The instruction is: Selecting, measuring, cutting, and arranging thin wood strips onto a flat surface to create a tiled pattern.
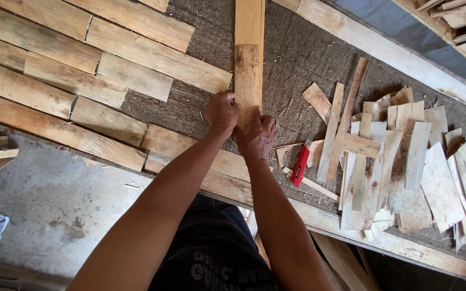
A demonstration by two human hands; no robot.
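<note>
Both our hands, left (pixel 221 112) and right (pixel 257 137), clasp the near end of a long wooden slat (pixel 248 70) lying on the felt-covered worktop (pixel 303 59). Uneven pressure could skew it against the laid boards (pixel 136 75); the red utility knife (pixel 300 166) lies just beside our right wrist.

You had a pale tan wood strip (pixel 248 70) with a dark brown stain, a red utility knife (pixel 300 166), grey-brown felt mat (pixel 297 59).
</note>
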